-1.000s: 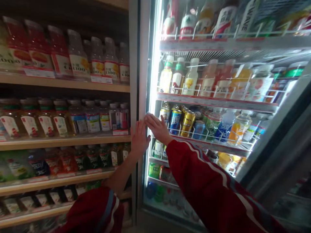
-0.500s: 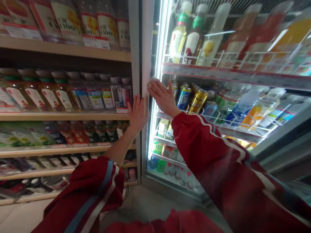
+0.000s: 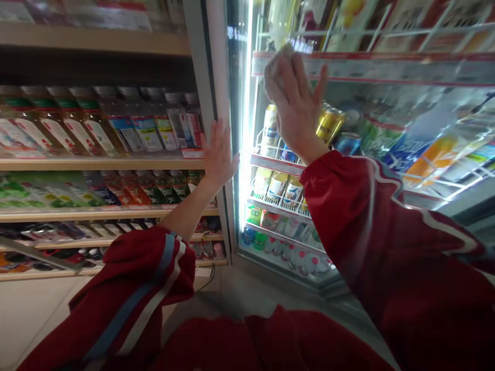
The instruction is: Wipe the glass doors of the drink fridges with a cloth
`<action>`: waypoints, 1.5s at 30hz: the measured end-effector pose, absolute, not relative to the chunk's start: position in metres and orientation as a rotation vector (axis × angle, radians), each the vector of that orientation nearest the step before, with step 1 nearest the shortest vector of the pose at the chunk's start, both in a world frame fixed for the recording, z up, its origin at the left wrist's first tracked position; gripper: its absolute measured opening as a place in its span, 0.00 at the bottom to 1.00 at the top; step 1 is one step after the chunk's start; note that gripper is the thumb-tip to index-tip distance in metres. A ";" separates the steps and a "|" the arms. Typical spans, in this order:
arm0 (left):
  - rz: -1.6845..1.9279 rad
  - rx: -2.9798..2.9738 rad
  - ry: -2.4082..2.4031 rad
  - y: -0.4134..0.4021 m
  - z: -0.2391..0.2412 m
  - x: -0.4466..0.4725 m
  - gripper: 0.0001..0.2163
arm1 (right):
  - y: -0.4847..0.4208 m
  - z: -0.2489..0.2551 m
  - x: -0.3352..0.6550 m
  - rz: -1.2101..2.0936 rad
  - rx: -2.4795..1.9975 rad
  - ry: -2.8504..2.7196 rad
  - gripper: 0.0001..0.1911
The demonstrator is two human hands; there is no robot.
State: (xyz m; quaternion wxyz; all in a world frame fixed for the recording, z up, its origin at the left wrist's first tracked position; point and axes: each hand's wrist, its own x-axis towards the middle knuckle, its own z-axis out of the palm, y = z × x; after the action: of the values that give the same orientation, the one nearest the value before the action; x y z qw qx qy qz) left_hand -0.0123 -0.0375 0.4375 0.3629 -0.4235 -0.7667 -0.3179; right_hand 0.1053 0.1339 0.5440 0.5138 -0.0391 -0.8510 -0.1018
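Observation:
My left hand (image 3: 217, 154) lies flat and open against the grey frame (image 3: 211, 93) of the lit drinks fridge, fingers spread. My right hand (image 3: 296, 105) is raised higher on the fridge's glass door (image 3: 386, 103), fingers stretched. It presses a small pale cloth (image 3: 275, 63) against the glass under its fingertips. Behind the glass, cans (image 3: 328, 123) stand on a wire shelf just past the right hand. Both arms wear red sleeves with white stripes.
Wooden shelves (image 3: 96, 164) to the left of the fridge hold rows of bottled drinks (image 3: 77, 134). Inside the fridge, lower racks carry small cups (image 3: 284, 188) and bottles. A pale tiled floor (image 3: 34, 309) shows at the bottom left.
My right hand with the cloth has slid up and to the right across the glass. The left hand stays on the frame. The view has tilted downward.

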 end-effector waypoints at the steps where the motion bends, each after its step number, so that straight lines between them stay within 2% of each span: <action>1: -0.800 -1.100 -1.986 -0.035 0.439 -0.009 0.32 | 0.138 0.545 0.112 -0.268 -0.099 -2.053 0.21; 8: -0.727 -1.103 -1.992 -0.024 0.456 0.007 0.31 | 0.168 0.574 0.167 -0.446 -0.409 -1.787 0.26; 12: -0.663 -1.179 -1.907 -0.010 0.481 0.033 0.30 | 0.155 0.563 0.169 -0.374 -0.366 -1.996 0.25; 16: -0.627 -1.353 -1.761 0.014 0.512 0.066 0.27 | 0.150 0.553 0.169 -0.323 -0.267 -2.042 0.30; 24: -0.828 -1.326 -1.559 0.079 0.537 0.104 0.22 | 0.182 0.553 0.187 -0.392 -0.149 -2.030 0.34; 31: -0.868 -0.990 -1.535 0.116 0.541 0.098 0.24 | 0.220 0.566 0.230 -0.503 -0.101 -1.807 0.31; 40: -0.811 -0.739 -1.589 0.063 0.564 0.033 0.22 | 0.257 0.573 0.264 -0.497 -0.165 -1.675 0.26; 45: -0.852 -0.735 -1.558 0.079 0.569 0.047 0.23 | 0.247 0.570 0.253 -0.441 -0.117 -1.682 0.26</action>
State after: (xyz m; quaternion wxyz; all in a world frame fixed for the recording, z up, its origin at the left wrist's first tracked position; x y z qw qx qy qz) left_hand 0.0472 0.0787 0.5692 0.5726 -0.3133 -0.6647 -0.3636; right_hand 0.2529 0.2473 0.5698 0.6437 -0.0513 -0.7387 -0.1935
